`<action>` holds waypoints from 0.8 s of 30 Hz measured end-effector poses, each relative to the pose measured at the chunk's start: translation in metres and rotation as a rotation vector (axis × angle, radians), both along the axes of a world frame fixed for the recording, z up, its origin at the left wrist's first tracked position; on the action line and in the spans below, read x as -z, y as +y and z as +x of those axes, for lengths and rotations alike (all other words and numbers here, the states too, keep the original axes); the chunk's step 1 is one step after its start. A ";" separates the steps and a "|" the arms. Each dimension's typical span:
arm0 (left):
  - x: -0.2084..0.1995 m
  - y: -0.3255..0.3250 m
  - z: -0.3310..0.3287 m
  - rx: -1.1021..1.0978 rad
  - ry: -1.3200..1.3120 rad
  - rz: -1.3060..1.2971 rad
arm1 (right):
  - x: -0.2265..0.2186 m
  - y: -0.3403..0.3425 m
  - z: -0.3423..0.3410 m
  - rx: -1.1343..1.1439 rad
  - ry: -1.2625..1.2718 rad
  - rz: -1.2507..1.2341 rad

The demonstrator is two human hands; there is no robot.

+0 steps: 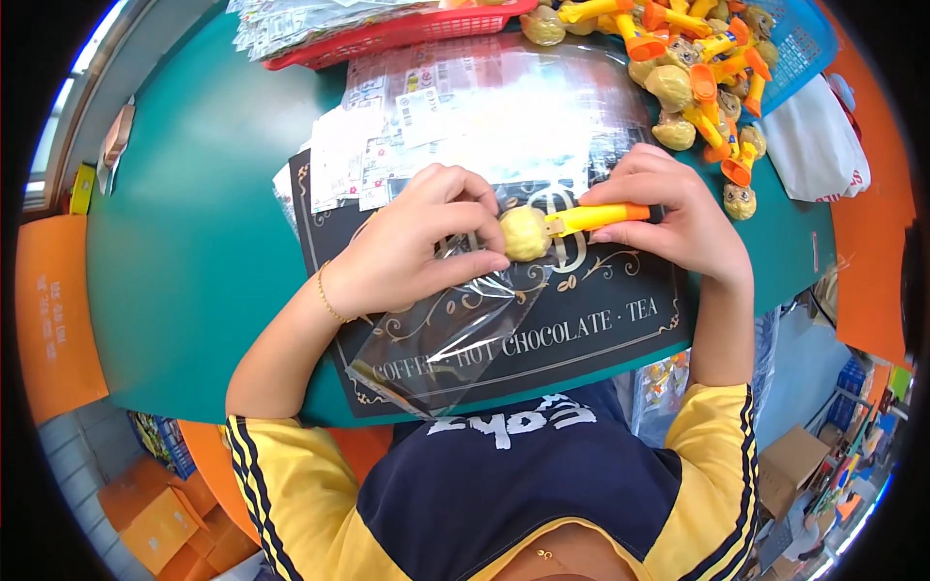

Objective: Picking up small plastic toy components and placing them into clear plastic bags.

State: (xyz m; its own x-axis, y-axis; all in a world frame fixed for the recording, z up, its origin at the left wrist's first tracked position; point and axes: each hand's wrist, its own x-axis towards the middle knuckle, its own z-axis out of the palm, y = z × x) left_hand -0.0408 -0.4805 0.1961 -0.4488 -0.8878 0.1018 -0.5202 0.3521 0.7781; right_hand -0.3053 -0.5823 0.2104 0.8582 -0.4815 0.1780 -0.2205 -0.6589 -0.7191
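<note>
Over a dark placemat [620,324], my right hand [683,208] pinches the yellow and orange handle of a small toy [524,234]. The toy has a round, pale yellow moulded head, which points left toward my other hand. My left hand [426,237] is closed on the edge of a clear plastic bag [455,339], its fingertips beside the toy's head. The bag hangs toward me across the mat. Whether the head is partly inside the bag's mouth, I cannot tell.
A stack of clear bags [542,107] with printed labels [339,155] lies beyond my hands. Behind it is a red basket [387,44] of flat packages. Several similar toys [702,87] spill from a blue basket [809,48] at far right, near a white bag [814,140].
</note>
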 end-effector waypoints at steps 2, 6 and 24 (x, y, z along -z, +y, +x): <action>-0.001 -0.003 0.001 0.018 -0.009 -0.044 | -0.003 0.001 0.001 0.016 -0.017 -0.023; 0.000 0.002 0.006 -0.019 0.063 0.034 | -0.002 -0.002 -0.004 0.044 -0.007 0.043; -0.023 0.091 0.145 -0.893 0.347 -0.029 | -0.014 0.103 0.074 -0.436 0.081 -0.248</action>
State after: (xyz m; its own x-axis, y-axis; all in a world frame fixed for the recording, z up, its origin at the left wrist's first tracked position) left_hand 0.1045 -0.3890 0.2189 0.4514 -0.8829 0.1290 -0.3485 -0.0414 0.9364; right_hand -0.2314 -0.4795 0.2244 0.9857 -0.0270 0.1665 0.0648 -0.8509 -0.5214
